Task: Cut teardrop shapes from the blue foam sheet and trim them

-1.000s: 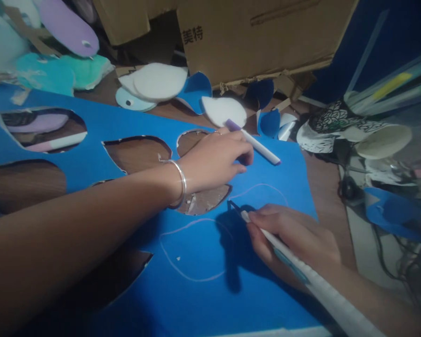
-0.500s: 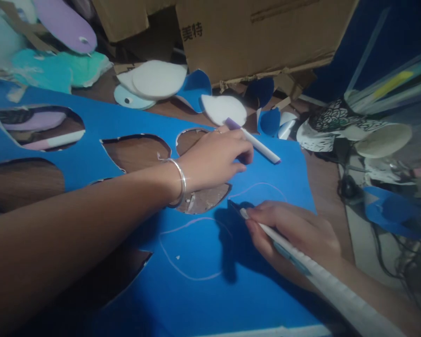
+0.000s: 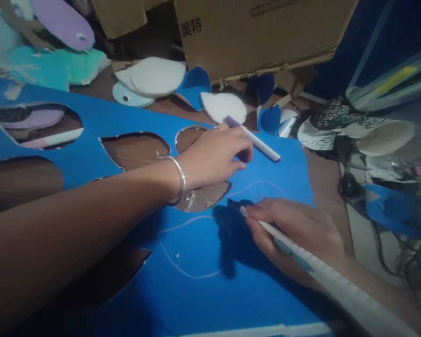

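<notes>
A single head-worn view faces forward and down at close range over the tabletop [image 3: 324, 180], taking in the left hand [image 3: 219, 152] and right hand [image 3: 294, 227] near its middle and reaching the cardboard [image 3: 266, 42] on the far side.

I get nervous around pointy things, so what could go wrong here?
The white tool points toward the left hand, so a slip might poke it. The right hand seems to cover part of the pale drawn outline, so the tool could stray from it. And the marker lies by the left hand, where it might get bumped.
</notes>
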`<control>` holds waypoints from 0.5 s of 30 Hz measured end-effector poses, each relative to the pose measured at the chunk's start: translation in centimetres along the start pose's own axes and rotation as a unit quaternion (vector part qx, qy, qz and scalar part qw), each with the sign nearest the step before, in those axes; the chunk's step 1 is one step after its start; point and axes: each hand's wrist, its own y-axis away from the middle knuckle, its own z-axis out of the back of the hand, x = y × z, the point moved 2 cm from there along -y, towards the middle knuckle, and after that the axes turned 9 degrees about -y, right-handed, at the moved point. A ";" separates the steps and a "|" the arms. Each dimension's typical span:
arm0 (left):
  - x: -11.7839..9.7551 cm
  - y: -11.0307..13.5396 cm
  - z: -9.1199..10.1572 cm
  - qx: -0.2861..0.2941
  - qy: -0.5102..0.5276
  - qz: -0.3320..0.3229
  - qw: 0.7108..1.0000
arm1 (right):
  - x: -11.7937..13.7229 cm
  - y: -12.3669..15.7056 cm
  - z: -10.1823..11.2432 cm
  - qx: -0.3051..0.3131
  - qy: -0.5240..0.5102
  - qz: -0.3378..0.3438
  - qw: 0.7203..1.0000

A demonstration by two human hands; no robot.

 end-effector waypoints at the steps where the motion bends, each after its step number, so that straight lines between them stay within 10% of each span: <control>1: 0.0 0.0 0.0 -0.002 0.000 -0.003 1.000 | 0.0 -0.1 0.1 0.004 -0.002 0.003 1.000; 15: 0.2 0.0 0.0 -0.005 -0.001 -0.008 1.000 | -0.1 -0.3 0.2 0.008 -0.017 0.002 1.000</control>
